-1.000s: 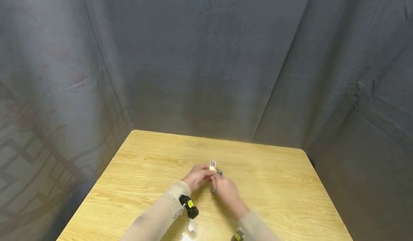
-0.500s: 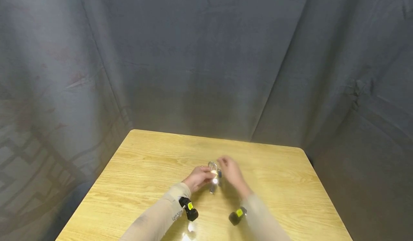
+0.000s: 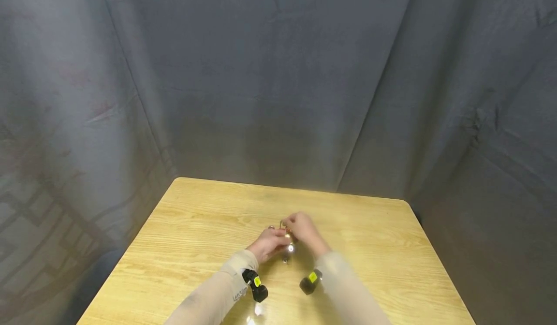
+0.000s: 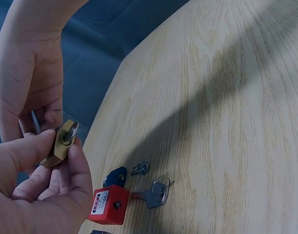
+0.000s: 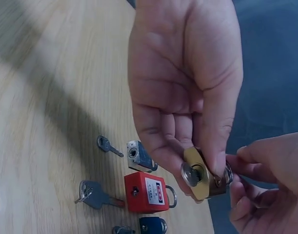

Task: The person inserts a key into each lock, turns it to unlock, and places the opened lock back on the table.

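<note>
A brass padlock [image 4: 61,146] with a key [image 5: 190,174] standing in its keyhole is held up off the table between both hands. My left hand [image 3: 270,243] pinches its body, thumb on one side and fingers curled on the other, as the left wrist view shows. At the shackle end, my right hand [image 3: 301,227] grips with bent fingers and thumb at the metal loop; in the right wrist view those fingers [image 5: 246,168] sit right against the shackle [image 5: 228,173]. Part of the shackle is hidden by fingers.
Beneath the hands on the wooden table [image 3: 370,247] lie a red padlock [image 5: 146,192], a silver-faced padlock [image 5: 135,153] and a blue padlock [image 5: 152,225]. Beside them are a small key [image 5: 109,146] and a larger key [image 5: 92,195] with a ring. Grey curtains [image 3: 270,97] surround the table.
My right hand first moves up from the padlock's lower part, apart from it, then comes back left onto the shackle. The left hand keeps its hold, nearly in place.
</note>
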### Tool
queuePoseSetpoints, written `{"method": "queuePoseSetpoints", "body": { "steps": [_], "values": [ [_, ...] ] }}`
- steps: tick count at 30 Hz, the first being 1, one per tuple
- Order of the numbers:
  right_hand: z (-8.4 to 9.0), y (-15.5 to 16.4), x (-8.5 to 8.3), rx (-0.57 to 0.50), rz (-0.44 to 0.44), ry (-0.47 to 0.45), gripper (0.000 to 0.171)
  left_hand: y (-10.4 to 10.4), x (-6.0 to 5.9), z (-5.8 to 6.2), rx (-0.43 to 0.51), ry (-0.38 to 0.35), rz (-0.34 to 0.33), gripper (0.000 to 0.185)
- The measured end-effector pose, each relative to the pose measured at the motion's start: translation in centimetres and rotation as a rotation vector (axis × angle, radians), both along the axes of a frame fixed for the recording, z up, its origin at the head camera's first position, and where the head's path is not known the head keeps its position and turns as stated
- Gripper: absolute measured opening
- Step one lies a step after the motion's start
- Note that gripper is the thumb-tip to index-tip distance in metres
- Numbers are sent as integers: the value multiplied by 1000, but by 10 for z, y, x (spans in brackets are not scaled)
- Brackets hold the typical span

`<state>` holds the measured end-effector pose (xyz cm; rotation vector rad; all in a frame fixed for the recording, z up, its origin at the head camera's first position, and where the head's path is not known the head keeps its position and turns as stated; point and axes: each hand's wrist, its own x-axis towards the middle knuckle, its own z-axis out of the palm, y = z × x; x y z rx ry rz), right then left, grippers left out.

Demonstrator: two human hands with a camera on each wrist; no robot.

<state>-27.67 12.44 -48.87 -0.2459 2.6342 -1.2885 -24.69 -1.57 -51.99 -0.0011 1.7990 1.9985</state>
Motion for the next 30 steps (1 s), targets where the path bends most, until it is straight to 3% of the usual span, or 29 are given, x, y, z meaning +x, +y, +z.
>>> {"method": "queuePoseSetpoints", "body": {
  "steps": [11,20,30],
  "values": [
    [-5,-4,-2,27,-47,35,18,-1,0,-1,23,-15,16,26],
    [-7,10,-1,-101,-72,56,15,-4,-3,-2,9,-12,24,38],
    [-18,27,1,-267,-122,-19,22,-3,-1,-1,19,-7,9,42]
  ]
}}
